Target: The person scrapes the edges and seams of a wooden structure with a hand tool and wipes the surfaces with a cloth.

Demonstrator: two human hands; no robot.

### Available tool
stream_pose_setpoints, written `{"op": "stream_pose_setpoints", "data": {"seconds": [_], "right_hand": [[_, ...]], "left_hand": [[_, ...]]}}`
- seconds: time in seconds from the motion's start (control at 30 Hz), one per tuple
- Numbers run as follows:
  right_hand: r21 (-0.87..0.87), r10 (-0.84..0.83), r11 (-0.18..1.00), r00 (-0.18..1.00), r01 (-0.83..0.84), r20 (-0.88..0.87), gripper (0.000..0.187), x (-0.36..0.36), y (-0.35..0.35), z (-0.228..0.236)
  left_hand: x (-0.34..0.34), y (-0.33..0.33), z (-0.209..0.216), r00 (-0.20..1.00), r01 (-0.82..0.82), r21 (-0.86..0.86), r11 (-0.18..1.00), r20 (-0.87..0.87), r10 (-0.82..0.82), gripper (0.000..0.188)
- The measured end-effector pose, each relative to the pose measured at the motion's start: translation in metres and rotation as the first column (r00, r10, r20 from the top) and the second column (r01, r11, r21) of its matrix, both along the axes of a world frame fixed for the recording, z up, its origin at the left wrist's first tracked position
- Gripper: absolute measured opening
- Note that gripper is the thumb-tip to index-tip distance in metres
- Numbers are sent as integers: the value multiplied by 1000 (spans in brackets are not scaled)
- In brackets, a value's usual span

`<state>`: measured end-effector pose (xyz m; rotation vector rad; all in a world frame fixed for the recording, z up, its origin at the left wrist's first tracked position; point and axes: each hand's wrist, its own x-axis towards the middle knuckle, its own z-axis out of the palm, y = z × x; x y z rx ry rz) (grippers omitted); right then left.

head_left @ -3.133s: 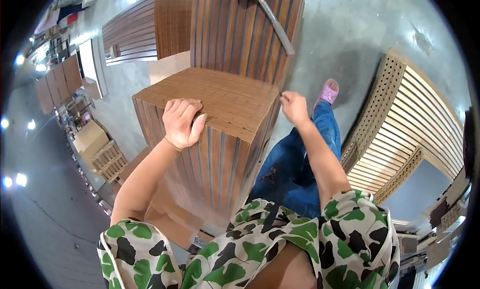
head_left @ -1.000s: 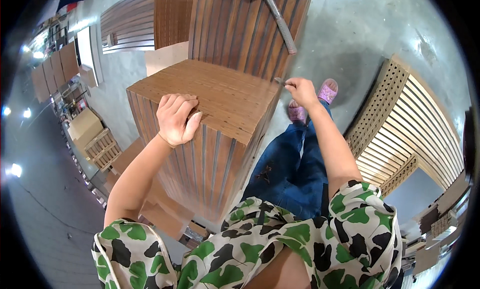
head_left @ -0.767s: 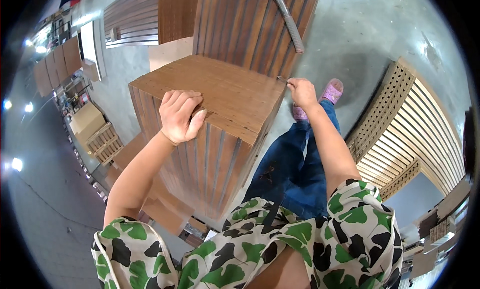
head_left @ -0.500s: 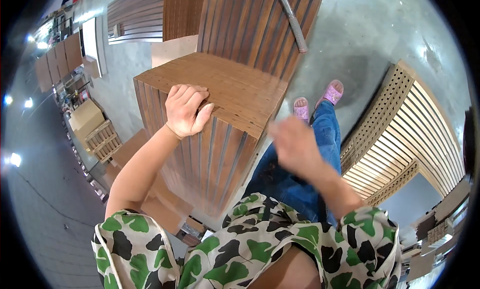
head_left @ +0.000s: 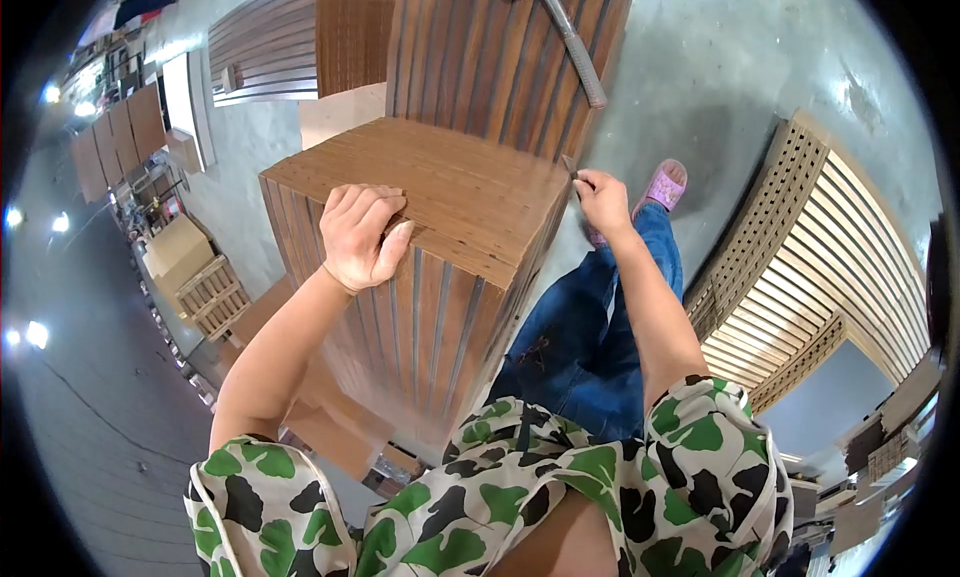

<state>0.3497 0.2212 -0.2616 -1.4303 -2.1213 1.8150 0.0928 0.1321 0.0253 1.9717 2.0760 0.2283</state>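
A brown wooden box (head_left: 430, 177) with grooved, slatted sides stands in front of me. My left hand (head_left: 362, 235) is closed over its near top edge, fingers curled on the top and thumb along the side. At the box's right far corner is my right hand (head_left: 603, 199), its thumb and fingers pinched together. A small thin, pointed, blade-like piece (head_left: 570, 165) sticks out of that pinch towards the corner; its exact kind is too small to make out. Behind the box, a hammer (head_left: 572, 45) with a ribbed dark grip lies on a slatted wooden panel (head_left: 450, 57); its head is partly cut off.
To the right, a large curved piece with pale slats and a perforated edge (head_left: 745, 217) rests on the grey floor (head_left: 720, 47). More slatted brown panels (head_left: 265, 42) lie at the far left. A pink slipper (head_left: 662, 187) shows on my foot beside the box.
My right hand has moved forward from near my legs to the box's right far corner, where the small pointed piece now shows. The left hand stays on the near edge.
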Motion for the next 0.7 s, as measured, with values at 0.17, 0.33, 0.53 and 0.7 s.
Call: {"op": "stream_pose_setpoints", "data": {"seconds": [0.17, 0.33, 0.53, 0.7], "right_hand": [[248, 67, 969, 941, 18, -331, 15, 0, -4, 106], [263, 363, 929, 770, -259, -525, 13, 1, 22, 297], [-50, -135, 990, 991, 135, 11, 20, 7, -1, 52], [176, 7, 984, 989, 19, -147, 14, -9, 3, -1]], "left_hand": [[-3, -3, 4, 1000, -15, -15, 1000, -5, 15, 20], [-6, -10, 5, 1000, -16, 9, 1000, -21, 16, 19], [-2, 2, 2, 1000, 0, -1, 1000, 3, 0, 18], [-1, -2, 2, 1000, -3, 7, 1000, -1, 3, 20]]}}
